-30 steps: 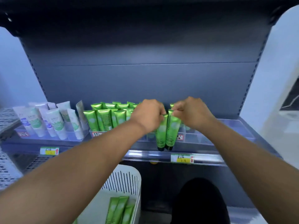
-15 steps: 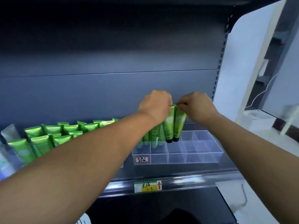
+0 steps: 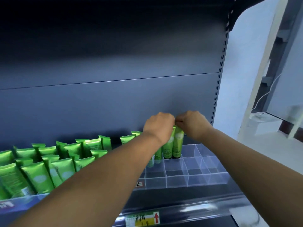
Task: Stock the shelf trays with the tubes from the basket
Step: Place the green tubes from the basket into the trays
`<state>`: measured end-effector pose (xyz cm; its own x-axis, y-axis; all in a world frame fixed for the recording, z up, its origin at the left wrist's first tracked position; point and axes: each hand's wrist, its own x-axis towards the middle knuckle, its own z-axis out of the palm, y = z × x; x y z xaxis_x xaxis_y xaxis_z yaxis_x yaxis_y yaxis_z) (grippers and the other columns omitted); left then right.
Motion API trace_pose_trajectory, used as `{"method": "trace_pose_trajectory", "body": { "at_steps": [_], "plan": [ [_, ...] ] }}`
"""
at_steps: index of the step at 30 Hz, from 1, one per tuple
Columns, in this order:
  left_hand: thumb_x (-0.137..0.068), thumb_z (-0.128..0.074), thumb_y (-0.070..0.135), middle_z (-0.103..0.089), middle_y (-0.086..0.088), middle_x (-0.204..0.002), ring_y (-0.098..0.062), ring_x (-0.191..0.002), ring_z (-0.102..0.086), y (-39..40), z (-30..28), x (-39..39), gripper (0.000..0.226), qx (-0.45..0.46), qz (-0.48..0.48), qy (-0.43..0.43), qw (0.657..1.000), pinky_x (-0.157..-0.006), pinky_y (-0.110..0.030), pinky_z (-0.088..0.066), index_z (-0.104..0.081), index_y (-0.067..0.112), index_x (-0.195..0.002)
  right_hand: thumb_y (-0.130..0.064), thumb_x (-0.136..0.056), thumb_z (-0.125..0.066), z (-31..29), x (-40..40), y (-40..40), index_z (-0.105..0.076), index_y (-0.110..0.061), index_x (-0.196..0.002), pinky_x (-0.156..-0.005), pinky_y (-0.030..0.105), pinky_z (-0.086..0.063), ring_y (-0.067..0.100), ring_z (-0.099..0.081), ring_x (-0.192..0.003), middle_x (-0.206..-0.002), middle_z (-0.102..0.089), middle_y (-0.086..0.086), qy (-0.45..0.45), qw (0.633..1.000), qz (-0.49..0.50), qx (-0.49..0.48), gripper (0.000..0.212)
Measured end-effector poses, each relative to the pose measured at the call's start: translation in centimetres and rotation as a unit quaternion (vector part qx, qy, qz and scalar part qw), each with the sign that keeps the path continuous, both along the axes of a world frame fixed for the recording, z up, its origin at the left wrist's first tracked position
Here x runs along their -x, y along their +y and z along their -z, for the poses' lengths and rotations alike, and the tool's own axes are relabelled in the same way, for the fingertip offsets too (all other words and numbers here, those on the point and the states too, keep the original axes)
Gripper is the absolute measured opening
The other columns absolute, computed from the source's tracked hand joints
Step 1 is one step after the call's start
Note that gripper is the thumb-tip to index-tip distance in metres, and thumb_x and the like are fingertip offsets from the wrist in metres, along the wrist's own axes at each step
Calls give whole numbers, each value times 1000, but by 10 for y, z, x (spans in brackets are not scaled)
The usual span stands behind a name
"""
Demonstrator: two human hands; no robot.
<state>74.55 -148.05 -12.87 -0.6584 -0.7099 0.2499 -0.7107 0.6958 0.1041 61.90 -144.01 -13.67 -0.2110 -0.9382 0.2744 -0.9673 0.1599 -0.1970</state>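
Note:
Two green tubes hang side by side, caps down, over the back row of a clear divided tray (image 3: 188,179) on the shelf. My left hand (image 3: 158,126) grips the top of the left tube (image 3: 168,147). My right hand (image 3: 193,123) pinches the top of the right tube (image 3: 177,145). Their black caps sit at or just inside the tray's rear cells. More green tubes (image 3: 157,155) stand in the tray's left cells, partly hidden by my left forearm. The basket is out of view.
A second tray at the left holds several upright green tubes (image 3: 41,169). The dark shelf back panel rises behind. A yellow price label (image 3: 142,219) sits on the shelf's front rail. The tray's front and right cells hold nothing. A white wall lies at the right.
Both hands carried the two tubes to the right and down to the clear tray's back row. The view shifted right and up, so the basket left the frame.

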Motion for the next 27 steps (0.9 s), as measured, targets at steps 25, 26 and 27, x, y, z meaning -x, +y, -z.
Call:
{"method": "trace_pose_trajectory", "body": {
  "at_steps": [25,26,27],
  "plan": [
    [-95,-54,29,-23,-5,-157,-22,-146,-18,44,-11,-110,67,26,-35,-30,999,-119,-33,-15,-20,11,-149,-40,-101,-30,-14,-101,48,0,-14,-153,-120,37,-3,18,3,-149,-162,1,1,30,997,-33,-66,66],
    [-95,-54,30,-17,-4,-159,-20,-148,-13,47,-9,-124,71,24,-43,-31,998,-119,-34,-12,-15,12,-151,-41,-101,-29,-13,-115,52,1,-14,-153,-120,38,-3,18,4,-149,-162,2,2,35,996,-41,-72,66],
    [-95,-53,31,-13,-3,-160,-19,-149,-10,50,-8,-138,73,23,-52,-31,998,-119,-34,-10,-11,13,-152,-41,-101,-28,-10,-128,55,2,-14,-153,-120,38,-3,19,5,-149,-162,2,2,37,995,-48,-76,66]
  ]
}}
